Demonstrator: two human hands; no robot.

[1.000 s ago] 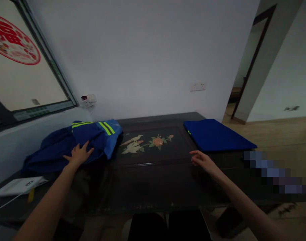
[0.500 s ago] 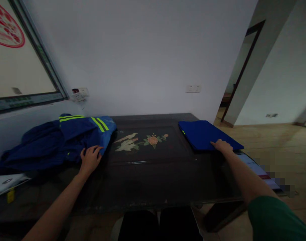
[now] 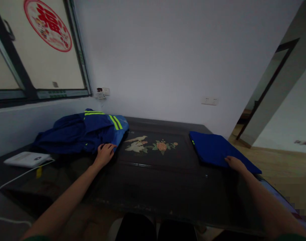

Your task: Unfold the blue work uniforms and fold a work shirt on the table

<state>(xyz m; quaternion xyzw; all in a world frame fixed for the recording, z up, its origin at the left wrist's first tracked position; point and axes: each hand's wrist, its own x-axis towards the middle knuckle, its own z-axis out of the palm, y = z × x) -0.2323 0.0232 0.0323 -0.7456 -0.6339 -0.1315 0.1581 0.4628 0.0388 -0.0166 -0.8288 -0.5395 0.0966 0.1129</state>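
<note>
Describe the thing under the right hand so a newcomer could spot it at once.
On the dark wooden table with the inlaid flower panel, look to its far right corner. The right hand rests on a flat, neatly folded plain blue cloth; unlike the crumpled blue jacket with yellow-green stripes opposite, it lies smooth and square.

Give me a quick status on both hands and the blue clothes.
Left hand on crumpled blue jacket, grip unclear. Right hand resting on folded blue garment. Dark table between them, nothing blocking.
</note>
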